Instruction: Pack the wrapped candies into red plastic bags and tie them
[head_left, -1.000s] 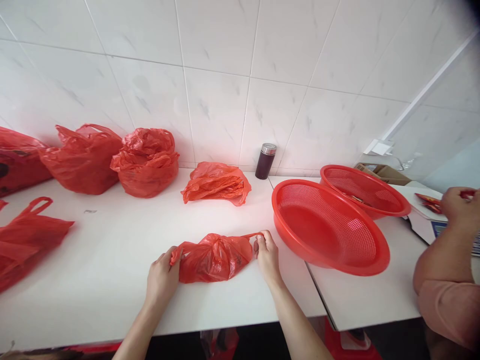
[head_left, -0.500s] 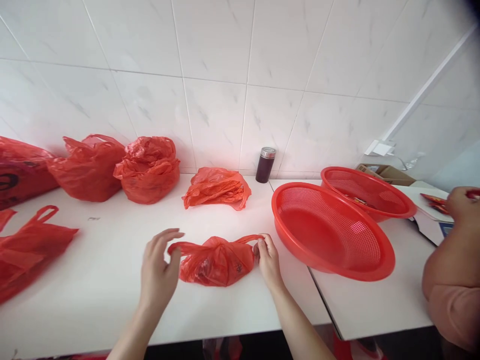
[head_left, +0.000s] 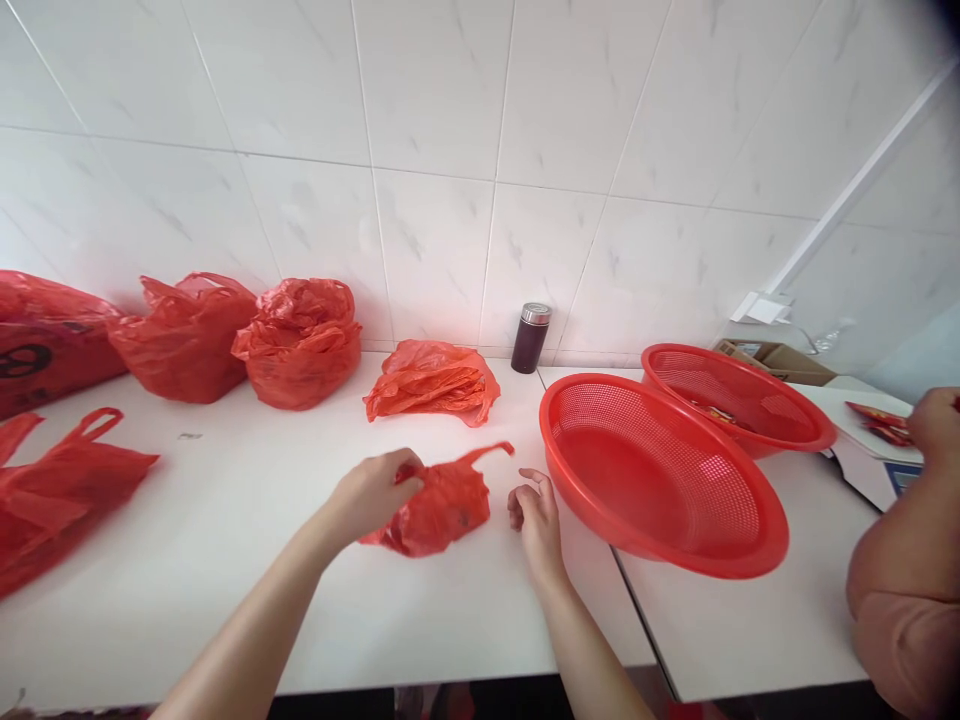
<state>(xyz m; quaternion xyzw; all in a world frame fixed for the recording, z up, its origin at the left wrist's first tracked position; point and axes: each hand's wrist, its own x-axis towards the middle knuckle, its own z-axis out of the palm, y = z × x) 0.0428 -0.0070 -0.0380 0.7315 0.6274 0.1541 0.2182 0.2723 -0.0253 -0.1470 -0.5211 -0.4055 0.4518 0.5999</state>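
Observation:
A knotted red plastic bag, filled with something dark I cannot make out, is in front of me at the white table's middle. My left hand is closed on the bag's gathered upper left part. One loose handle of the bag sticks out toward the right. My right hand is just right of that handle, apart from the bag, with fingers loosely curled and holding nothing. Behind the bag lies a crumpled pile of red plastic bags.
Two red plastic colanders stand at right, the rear one with small packets inside. A dark thermos is by the tiled wall. Full red bags line the left back; another red bag lies left. A co-worker's arm is beside a scale.
My right hand has let go of the bag's right handle. My left hand has moved right and taken hold of the bag, which has tilted and shifted slightly.

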